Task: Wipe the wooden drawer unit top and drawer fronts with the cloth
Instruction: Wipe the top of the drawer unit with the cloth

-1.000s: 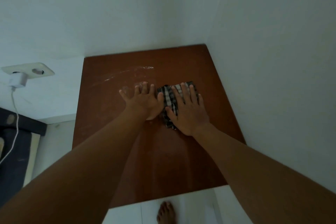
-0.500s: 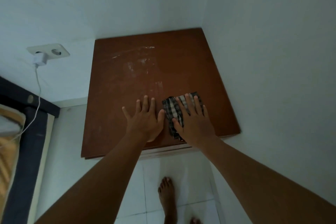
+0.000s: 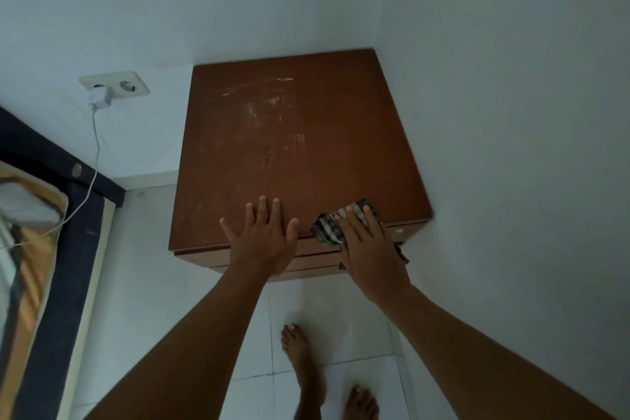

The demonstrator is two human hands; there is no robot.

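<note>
left hand (image 3: 260, 242): fingers spread flat on brown wooden drawer unit (image 3: 293, 147), near edge | right hand (image 3: 370, 252): straight fingers pressing dark checked cloth (image 3: 327, 230), near-right edge

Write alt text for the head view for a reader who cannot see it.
Seen from above, a right hand presses a checked cloth on the front edge of a wooden drawer unit, while the left hand lies flat beside it. White smears mark the top.

Left hand (image 3: 260, 244), right hand (image 3: 370, 257) lie flat.
</note>
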